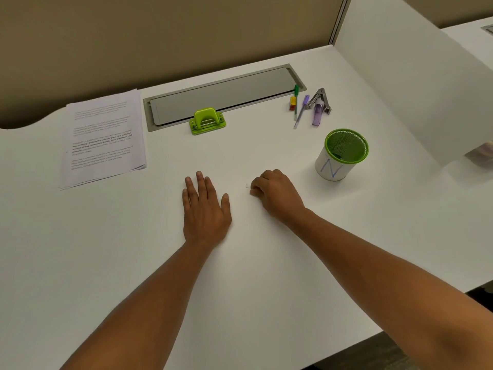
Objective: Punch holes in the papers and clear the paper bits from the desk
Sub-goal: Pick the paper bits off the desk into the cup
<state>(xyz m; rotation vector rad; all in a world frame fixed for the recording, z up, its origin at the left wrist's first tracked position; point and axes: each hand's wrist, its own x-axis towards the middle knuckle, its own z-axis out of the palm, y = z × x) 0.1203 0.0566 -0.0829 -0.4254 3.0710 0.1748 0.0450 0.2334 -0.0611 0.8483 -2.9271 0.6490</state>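
A stack of printed papers (102, 137) lies at the left of the white desk (266, 263). The green hole punch (207, 120) stands at the back centre, by the grey cable tray. My left hand (204, 209) rests flat on the desk, fingers spread slightly, holding nothing. My right hand (274, 193) is beside it, fingers curled with the tips pressed to the desk. A few tiny white paper bits (247, 186) show at its fingertips. A green mesh cup (342, 154) with a white band marked "N" stands to the right.
A grey cable tray lid (224, 96) is set into the back of the desk. Pens, a yellow-and-red piece, a purple item and a metal stapler remover (320, 101) lie at the back right. A white divider panel (413, 84) stands on the right.
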